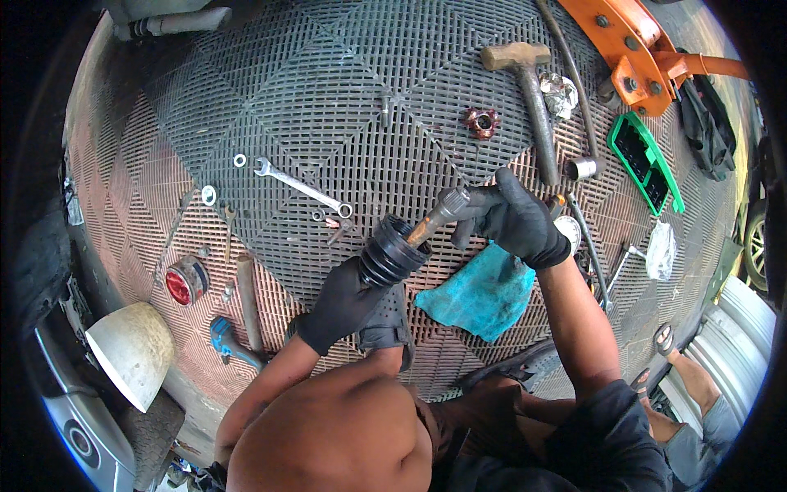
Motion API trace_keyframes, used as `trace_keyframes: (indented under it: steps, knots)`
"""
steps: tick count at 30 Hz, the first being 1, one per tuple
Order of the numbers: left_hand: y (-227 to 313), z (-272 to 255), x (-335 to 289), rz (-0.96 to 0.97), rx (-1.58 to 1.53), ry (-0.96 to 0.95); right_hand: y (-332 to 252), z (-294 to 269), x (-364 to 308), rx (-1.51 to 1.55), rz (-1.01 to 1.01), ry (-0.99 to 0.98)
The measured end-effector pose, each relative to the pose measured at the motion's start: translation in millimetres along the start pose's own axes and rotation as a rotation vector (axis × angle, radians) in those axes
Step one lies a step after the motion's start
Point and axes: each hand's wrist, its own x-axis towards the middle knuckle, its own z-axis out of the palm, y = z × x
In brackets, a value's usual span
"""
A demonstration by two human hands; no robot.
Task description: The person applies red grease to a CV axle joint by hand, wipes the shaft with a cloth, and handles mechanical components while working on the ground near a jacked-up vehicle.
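Note:
My left hand [340, 305], in a black glove, is wrapped round a black ribbed rubber boot [395, 252]. Out of the boot's upper end comes a metal shaft [432, 221], smeared brown, with a splined tip pointing up and right. My right hand [518, 221], gloved in black too, has its bent fingers at that splined tip; the thumb stands away from it. Below the right hand lies a crumpled teal cloth [479, 291]. A combination wrench [303, 189] rests on the mat, up and left of the boot, close to some small metal parts [338, 230].
On the slatted mat [328, 98] lie a hammer [534, 115], a greasy star-shaped joint part [482, 123], a long socket bar [582, 168] and a red tin [187, 280]. An orange metal frame [635, 49] and a green tray [648, 164] are at right. Another person's legs [693, 385] show lower right.

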Motion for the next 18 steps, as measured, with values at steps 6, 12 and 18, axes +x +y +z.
trace_keyframes:
  steps: [6,12,18]
  knots:
    - [2,2,-3,-0.024,0.032,0.017,-3,33,3,-0.488,-0.189,0.161]
    - [-12,12,-8,0.030,0.150,0.110,1,57,9,-0.621,-0.257,0.324]
    - [-8,12,-9,0.003,0.065,0.091,-23,43,9,-0.611,-0.088,0.096]
